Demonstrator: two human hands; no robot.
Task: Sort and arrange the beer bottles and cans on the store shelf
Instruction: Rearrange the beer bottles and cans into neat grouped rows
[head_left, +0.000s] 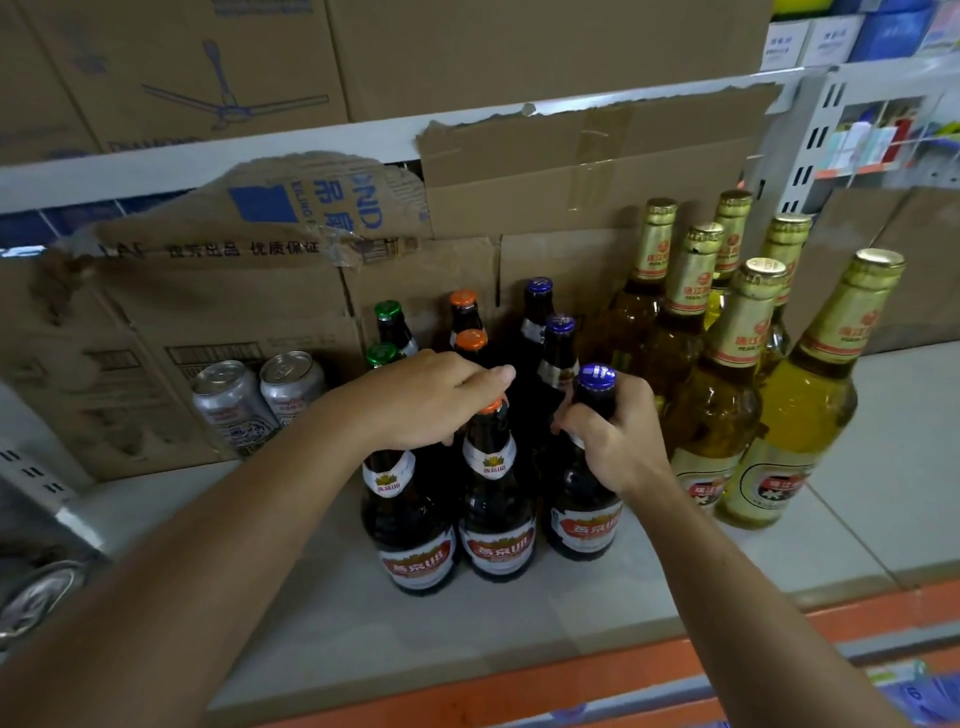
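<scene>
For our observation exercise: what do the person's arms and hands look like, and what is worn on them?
Left arm and right arm are bare, no sleeves in view. Left hand and right hand are ungloved; no watch, bracelet or ring shows.

We see bare shelf (519, 623) open in front of the dark bottles (496, 499); golden bottles (727, 415) crowd the right, cans (234, 405) stand left, cardboard boxes (208, 312) wall the back.

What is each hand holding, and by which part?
Right hand grips the blue-capped bottle by its neck, below the cap. Left hand curls over the front-left dark bottle, at its neck top.
</scene>
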